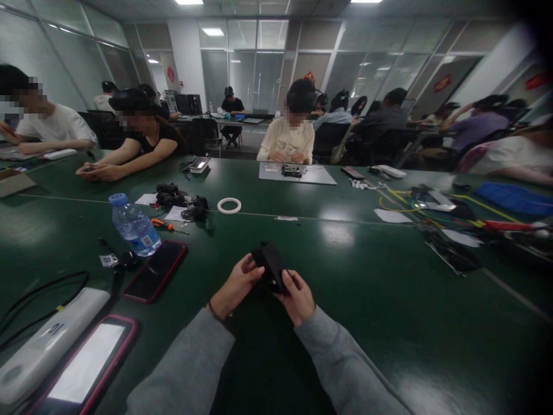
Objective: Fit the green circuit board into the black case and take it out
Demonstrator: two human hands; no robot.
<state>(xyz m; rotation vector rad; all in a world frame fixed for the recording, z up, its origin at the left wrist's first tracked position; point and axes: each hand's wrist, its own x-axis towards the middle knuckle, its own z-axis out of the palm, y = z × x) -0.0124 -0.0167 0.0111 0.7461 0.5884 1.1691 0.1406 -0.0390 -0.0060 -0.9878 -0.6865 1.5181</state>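
Between my two hands is a small black box-like object [271,262], held tilted a little above the green table [345,346]. Its exact kind does not show. My left hand [237,283] grips its left side, thumb on the near face. On the other side my right hand [298,297] has its thumb and fingers closed around the lower right edge. Some of the fingers of both hands are hidden behind the object. To the left of my hands lies a dark phone in a red case [156,271], with a water bottle [136,226] standing just behind it.
At the near left lie a white power bank [52,346] and a lit phone [88,363]. Ahead are an orange screwdriver [166,225], black cable bundles [173,199] and a white ring [228,206]. Wires and a blue tray [514,199] sit right; a person [287,135] works opposite.
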